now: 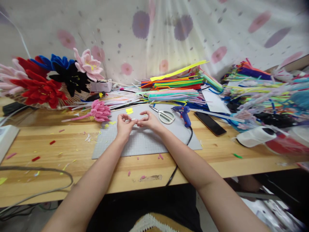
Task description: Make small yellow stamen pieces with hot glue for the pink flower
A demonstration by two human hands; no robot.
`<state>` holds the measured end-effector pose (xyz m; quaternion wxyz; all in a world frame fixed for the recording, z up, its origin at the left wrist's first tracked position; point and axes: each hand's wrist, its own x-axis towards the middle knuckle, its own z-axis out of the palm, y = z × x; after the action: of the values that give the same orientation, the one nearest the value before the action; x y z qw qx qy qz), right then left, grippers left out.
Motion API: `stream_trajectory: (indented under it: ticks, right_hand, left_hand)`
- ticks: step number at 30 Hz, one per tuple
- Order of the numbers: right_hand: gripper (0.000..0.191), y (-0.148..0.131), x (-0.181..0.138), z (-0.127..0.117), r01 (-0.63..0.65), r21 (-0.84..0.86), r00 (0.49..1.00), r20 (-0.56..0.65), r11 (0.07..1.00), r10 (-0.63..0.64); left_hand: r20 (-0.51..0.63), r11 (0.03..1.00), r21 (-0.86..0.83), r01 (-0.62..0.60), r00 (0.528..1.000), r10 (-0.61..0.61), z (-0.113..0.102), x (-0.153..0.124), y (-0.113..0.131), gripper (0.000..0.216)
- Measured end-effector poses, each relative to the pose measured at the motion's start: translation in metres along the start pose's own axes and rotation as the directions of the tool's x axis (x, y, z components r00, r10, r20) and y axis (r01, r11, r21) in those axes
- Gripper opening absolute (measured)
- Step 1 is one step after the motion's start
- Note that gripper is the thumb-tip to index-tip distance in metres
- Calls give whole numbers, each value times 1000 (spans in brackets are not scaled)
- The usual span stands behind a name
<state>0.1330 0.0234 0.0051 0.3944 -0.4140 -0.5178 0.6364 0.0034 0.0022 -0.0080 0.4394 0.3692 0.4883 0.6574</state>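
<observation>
Above the grey cutting mat (145, 145), my left hand (125, 125) and my right hand (147, 120) meet with their fingertips pinched together. Between them shows a small white piece (134, 120), too small to name and mostly covered by the fingers. Just behind the hands lies a yellow paper piece (129, 111). Scissors (166, 116) with pale handles rest on the mat to the right, beside a blue hot glue gun (183, 114). Left of my hands, a pink pipe-cleaner flower (100, 111) lies on its side.
Bundles of coloured pipe cleaners (173, 85) line the back, with more heaped at right. A basket of fuzzy flowers (45, 88) stands back left. A phone (210, 123) and a white roll (256, 136) lie on the right. Scraps dot the wooden table (79, 145); a cable loops at left.
</observation>
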Motion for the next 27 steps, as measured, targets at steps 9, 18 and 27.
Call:
stream_trajectory:
  ticks: [9,18,27]
  right_hand:
    - [49,2,1,0,40,-26,999,-4,999,-41]
    - [44,7,4,-3,24,-28,999,-41,999,-25]
    - [45,5,0,-3,24,-52,1000,3,998,-24]
  left_hand:
    - [-64,998,59,-9,998,13,2,-1,2,53]
    - [37,984,-114,138,990,-135,0,2,-2,49]
    - [17,995,47,87,996,-88,-3,0,-1,61]
